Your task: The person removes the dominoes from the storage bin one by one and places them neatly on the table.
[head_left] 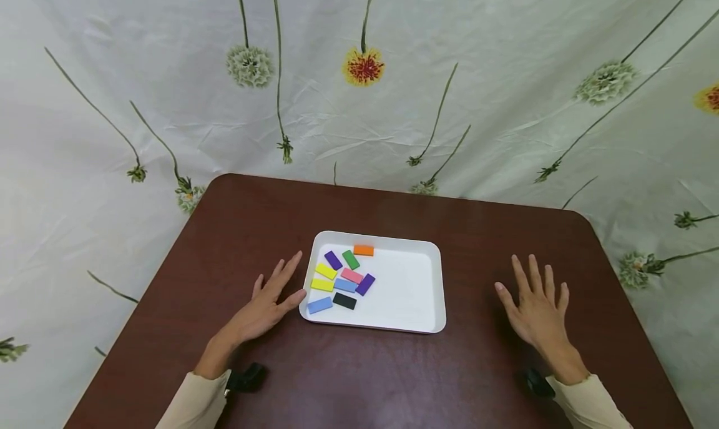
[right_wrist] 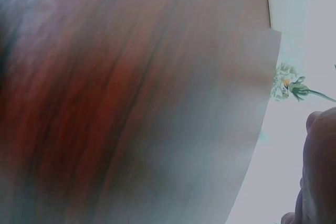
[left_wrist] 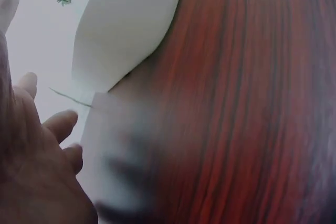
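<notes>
Tray (head_left: 404, 285) on worktop (head_left: 477, 241), in from far edge; blocks (head_left: 351, 275) toward tray's left edge | left hand (head_left: 266, 307) spread, empty, beside that edge, contact unclear; right hand (head_left: 537, 310) spread, empty, toward worktop's right edge | probably light, stiff: tray by short rims, blocks pinched across long sides

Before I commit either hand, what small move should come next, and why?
I'd probably bring the left hand over the near-left blue block. The thumb is at the tray's left rim, close to that block, and the other blocks crowd that side. The right hand is spread, well right of the tray.
</notes>
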A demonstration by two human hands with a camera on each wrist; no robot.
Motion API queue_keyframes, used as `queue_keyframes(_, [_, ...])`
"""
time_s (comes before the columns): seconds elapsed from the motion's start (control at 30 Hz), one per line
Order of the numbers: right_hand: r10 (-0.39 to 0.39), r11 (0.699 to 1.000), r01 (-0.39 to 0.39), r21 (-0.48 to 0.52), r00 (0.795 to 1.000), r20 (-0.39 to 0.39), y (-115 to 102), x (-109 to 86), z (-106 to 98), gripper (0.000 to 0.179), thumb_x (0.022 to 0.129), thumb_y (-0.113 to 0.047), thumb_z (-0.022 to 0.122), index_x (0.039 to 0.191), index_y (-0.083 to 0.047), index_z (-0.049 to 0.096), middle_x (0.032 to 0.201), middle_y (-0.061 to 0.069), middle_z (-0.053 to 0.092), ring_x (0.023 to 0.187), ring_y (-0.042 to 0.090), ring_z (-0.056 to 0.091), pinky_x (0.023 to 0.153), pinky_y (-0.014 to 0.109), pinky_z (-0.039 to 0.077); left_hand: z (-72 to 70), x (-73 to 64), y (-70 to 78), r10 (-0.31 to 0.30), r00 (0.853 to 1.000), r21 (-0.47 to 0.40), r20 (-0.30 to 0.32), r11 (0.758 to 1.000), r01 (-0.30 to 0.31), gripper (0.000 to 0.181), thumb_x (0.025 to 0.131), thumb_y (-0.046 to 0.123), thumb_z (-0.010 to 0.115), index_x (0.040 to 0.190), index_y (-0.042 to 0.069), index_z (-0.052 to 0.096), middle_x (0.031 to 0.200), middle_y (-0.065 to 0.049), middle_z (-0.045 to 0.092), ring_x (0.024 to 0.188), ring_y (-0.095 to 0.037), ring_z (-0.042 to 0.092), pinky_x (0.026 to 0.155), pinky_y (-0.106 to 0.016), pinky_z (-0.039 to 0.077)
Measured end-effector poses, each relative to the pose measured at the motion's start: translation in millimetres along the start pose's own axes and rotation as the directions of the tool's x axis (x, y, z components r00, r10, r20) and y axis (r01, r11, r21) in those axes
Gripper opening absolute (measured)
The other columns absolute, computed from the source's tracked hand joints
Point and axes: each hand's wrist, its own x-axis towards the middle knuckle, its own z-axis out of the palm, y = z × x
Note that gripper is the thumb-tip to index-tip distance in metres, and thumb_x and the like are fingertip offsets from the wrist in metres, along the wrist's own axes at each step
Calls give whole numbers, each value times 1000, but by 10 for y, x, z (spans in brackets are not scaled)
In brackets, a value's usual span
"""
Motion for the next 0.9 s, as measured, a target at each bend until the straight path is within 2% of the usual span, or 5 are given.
queue_keyframes(0.13, [-12, 1000, 12, 3, 1000, -5, -46, 17, 24, 72, 105, -57, 33, 163, -21, 10, 168, 21, 3, 151, 51, -2, 111, 76, -5, 17, -6, -4, 20, 999, -67, 32, 998, -18, 84, 97, 39, 61, 162, 34, 9, 169, -12, 12, 154, -44, 0, 113, -71, -15])
queue_keyframes(0.33, [-37, 999, 38, 7, 999, -17, -80, 37, 68, 71, 106, -56, 33, 163, -21, 11, 167, 21, 4, 151, 51, 0, 111, 76, -4, 22, -31, -43, 74, 995, -109, 60, 992, -67, 88, 92, 35, 70, 162, 33, 16, 166, -15, 20, 153, -48, 3, 112, -71, -16])
queue_keyframes(0.5, [-49, 999, 49, 11, 999, -20, -118, 68, 66, 70, 106, -55, 34, 163, -21, 12, 167, 21, 5, 151, 51, 1, 111, 76, -2, 20, -43, -86, 109, 991, -120, 79, 988, -99, 86, 90, 36, 73, 160, 32, 23, 165, -14, 23, 153, -47, 1, 111, -71, -18])
queue_keyframes(0.77, [-58, 998, 58, 7, 998, -21, -270, 147, 58, 69, 105, -55, 37, 162, -21, 17, 167, 22, 10, 151, 49, 7, 108, 74, 12, 16, -18, -122, 148, 984, -121, 99, 983, -135, 81, 90, 36, 75, 158, 30, 31, 164, -13, 26, 153, -47, 0, 110, -73, -16])
queue_keyframes(0.9, [-89, 996, 89, 4, 996, -17, -370, 189, 82, 69, 104, -55, 40, 161, -21, 20, 166, 24, 12, 151, 50, 9, 108, 74, 14, 21, -17, -116, 128, 986, -110, 103, 987, -117, 80, 88, 37, 76, 157, 30, 35, 164, -13, 28, 153, -47, -1, 111, -72, -16])
